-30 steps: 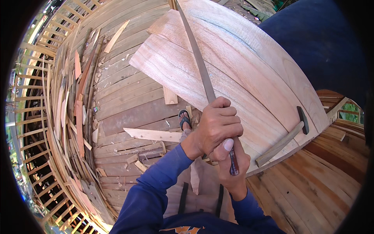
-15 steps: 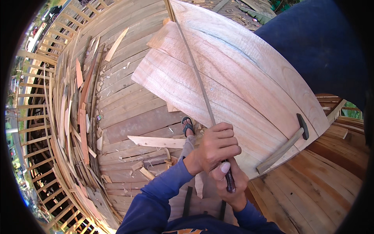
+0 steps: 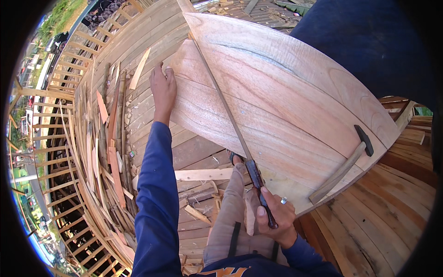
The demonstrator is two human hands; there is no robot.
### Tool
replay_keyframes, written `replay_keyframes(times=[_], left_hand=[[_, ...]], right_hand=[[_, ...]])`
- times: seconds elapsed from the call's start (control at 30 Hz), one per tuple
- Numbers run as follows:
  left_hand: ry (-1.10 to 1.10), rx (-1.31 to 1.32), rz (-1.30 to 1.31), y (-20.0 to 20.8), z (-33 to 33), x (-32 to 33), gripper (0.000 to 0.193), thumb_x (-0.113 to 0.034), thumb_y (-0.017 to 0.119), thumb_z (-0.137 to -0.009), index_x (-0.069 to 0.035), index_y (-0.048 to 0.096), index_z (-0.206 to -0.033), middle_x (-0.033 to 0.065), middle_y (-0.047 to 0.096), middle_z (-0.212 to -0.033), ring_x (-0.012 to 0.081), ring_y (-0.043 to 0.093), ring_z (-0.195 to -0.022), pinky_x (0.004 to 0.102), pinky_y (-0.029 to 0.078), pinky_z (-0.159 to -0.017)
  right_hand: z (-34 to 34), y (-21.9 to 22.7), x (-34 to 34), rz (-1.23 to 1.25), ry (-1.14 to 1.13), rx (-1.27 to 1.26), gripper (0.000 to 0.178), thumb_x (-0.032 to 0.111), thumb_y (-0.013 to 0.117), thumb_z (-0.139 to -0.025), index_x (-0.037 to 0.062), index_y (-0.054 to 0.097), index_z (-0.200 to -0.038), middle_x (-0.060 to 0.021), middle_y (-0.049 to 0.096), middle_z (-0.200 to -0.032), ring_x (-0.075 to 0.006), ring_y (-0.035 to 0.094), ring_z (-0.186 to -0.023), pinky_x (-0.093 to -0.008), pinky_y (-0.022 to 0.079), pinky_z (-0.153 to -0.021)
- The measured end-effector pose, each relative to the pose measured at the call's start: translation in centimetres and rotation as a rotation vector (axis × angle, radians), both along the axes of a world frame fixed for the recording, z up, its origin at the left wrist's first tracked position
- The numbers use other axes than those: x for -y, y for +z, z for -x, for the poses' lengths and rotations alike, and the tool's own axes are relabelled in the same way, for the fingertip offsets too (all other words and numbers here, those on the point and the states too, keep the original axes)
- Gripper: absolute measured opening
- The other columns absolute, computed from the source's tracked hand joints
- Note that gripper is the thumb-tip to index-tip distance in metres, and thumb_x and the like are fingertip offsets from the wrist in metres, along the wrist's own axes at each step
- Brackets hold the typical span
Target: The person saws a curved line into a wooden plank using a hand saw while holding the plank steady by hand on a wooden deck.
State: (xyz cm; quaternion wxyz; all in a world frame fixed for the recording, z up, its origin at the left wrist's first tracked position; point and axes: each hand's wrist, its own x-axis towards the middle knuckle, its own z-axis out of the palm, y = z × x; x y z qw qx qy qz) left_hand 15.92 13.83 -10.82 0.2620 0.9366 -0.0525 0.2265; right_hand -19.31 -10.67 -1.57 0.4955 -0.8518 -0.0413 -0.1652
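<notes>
My right hand [image 3: 279, 217] is wrapped round the dark handle of a machete [image 3: 224, 101], with a ring on one finger. Its long, narrow blade slants up and left over a broad wooden panel [image 3: 277, 97] made of joined pale pink planks. Beyond the panel's left edge, my left hand [image 3: 164, 90] is stretched out, fingers bent a little and partly apart. Whether it touches the edge I cannot tell. A hammer [image 3: 344, 168] with a dark head and wooden handle lies on the panel's near right part.
Scrap strips [image 3: 113, 171] and poles are heaped along the left, beside a slatted wooden railing [image 3: 53, 173]. Offcuts and chips litter the plank floor [image 3: 152, 115]. A dark blue shape [image 3: 364, 46] blocks the upper right. Brown boards [image 3: 369, 217] lie at the lower right.
My left hand has come off the machete and reached forward and left to the panel's edge. The right hand keeps the handle, held a little lower.
</notes>
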Motion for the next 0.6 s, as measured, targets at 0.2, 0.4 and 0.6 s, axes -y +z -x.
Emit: replay_keyframes(times=[0.2,0.4,0.6], left_hand=[[0.115,-0.519,0.0,0.4,-1.8,1.9,0.059,-0.05,0.035,-0.104,0.004,0.056,-0.116,0.0327,0.065,-0.11,0.0492,0.061,-0.107,0.0533,0.046,-0.093],[0.183,-0.533,0.006,1.6,-1.3,2.7,0.057,-0.049,0.037,-0.103,0.002,0.058,-0.116,0.0317,0.066,-0.11,0.0473,0.062,-0.107,0.0529,0.045,-0.093],[0.2,-0.573,0.032,2.4,-1.4,2.7,0.056,-0.049,0.037,-0.102,0.001,0.058,-0.115,0.0314,0.067,-0.107,0.0472,0.063,-0.106,0.0526,0.045,-0.093]], right_hand=[[0.2,0.3,0.3,0.018,-0.037,-0.025,0.041,0.005,0.062,-0.085,-0.0096,0.062,-0.123,-0.0093,0.055,-0.062,-0.0213,0.054,-0.049,-0.0347,0.044,-0.047],[-0.1,1.5,0.2,0.033,-0.054,-0.054,0.04,0.006,0.062,-0.086,-0.0092,0.062,-0.123,-0.0106,0.058,-0.064,-0.0216,0.055,-0.05,-0.0344,0.044,-0.048],[-4.8,1.9,-1.5,-0.003,-0.106,0.028,0.041,0.003,0.063,-0.084,-0.0086,0.063,-0.124,-0.0112,0.057,-0.063,-0.0217,0.055,-0.048,-0.034,0.045,-0.048]])
